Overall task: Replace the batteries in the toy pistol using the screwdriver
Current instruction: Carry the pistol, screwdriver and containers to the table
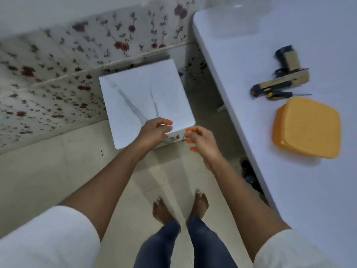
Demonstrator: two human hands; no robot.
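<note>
Head view: pale tiled floor [38, 171], floral wall [48, 64], marbled white stool [144, 93]. On white table [241, 45]: toy pistol [286, 76], screwdriver [280, 94] just beside, orange box [307, 126]. Left hand [154, 132], right hand [201, 140] loosely curled, holding nothing. No legible writing.

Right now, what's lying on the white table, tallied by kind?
Toy pistol: 1
Screwdriver: 1
Orange container: 1
Clear plastic item at the far end, too blurred to name: 1
Total: 4
</note>
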